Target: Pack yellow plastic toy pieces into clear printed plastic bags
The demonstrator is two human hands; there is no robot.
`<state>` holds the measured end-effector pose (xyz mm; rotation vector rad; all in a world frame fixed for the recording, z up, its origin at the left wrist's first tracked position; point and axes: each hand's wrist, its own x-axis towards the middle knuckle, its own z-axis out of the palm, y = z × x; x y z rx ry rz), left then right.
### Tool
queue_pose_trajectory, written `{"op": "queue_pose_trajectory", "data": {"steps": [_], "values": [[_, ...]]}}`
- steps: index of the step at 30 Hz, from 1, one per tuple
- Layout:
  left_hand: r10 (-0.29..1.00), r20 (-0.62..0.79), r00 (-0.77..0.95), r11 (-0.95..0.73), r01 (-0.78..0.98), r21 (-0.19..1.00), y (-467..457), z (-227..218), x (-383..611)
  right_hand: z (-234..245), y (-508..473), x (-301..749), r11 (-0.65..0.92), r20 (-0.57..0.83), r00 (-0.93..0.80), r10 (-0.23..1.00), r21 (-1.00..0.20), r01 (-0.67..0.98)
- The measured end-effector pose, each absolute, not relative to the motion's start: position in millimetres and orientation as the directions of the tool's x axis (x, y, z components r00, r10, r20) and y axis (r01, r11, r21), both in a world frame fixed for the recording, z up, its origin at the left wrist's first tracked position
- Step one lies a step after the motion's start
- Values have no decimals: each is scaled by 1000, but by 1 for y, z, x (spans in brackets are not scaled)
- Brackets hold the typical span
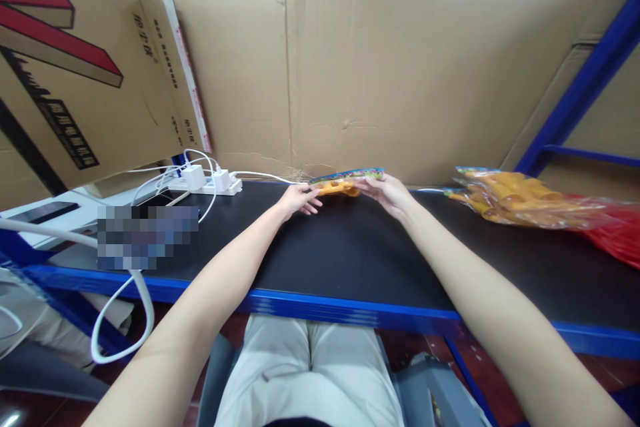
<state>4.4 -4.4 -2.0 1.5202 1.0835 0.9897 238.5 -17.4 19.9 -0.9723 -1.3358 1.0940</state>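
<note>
A flat packet of yellow toys (345, 181) with a colourful header card lies at the far edge of the black table (350, 247), against the cardboard wall. My left hand (299, 200) rests at its left end, fingers stretched out and touching it. My right hand (385, 192) pinches the packet's right end, fingers closed on the header card. Both arms reach forward across the table.
A pile of similar yellow packets (515, 203) and a red bag (615, 233) lie at the right. A white power strip (205, 181) with chargers and cables sits at the back left. Cardboard boxes (75, 67) and blue shelf posts (575, 93) flank the table.
</note>
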Motion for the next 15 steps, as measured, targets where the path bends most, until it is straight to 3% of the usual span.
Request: {"op": "queue_pose_trajectory", "data": {"steps": [6,10,15], "values": [[954,168,250,-198,99,975,-1,-5,7,22,-20,240,201,192,-98,977,-975,98],[957,218,189,-231,51,972,1,-2,7,26,-24,235,145,136,-142,981,-988,53],[957,255,139,-263,45,964,0,1,6,24,-24,231,186,185,-186,965,-982,-12]]}}
